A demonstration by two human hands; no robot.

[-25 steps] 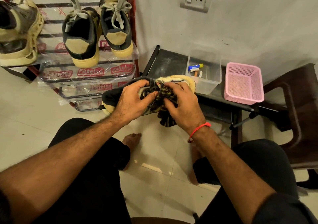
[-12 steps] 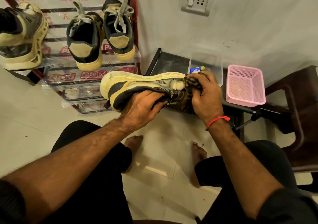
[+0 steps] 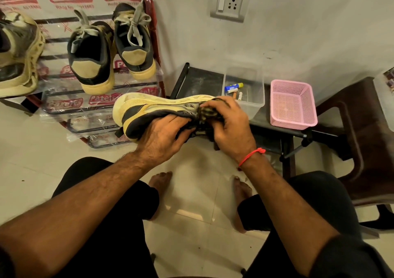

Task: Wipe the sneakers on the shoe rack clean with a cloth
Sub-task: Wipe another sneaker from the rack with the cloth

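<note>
Left hand [image 3: 165,138] grips the cream-and-black mesh sneaker [image 3: 162,112] at its collar, fingers curled round the upper, holding it at centre frame above the knees. The sneaker lies sideways, sole to 12 o'clock, heel to 9 o'clock. Right hand [image 3: 231,128] clamps a dark patterned cloth [image 3: 207,114] against the side panel. Half a second ago the cloth sat further toward 3 o'clock at the toe; it has slid toward midfoot (judgement: a wiping stroke is running along the side, so this shoe is part done).

Beyond, at 10 o'clock, the red metal shoe rack [image 3: 149,32] holds a tan-heeled black pair [image 3: 91,64], untouched. Its plastic wrap reads "Patelsa"; smaller print below is illegible.
</note>
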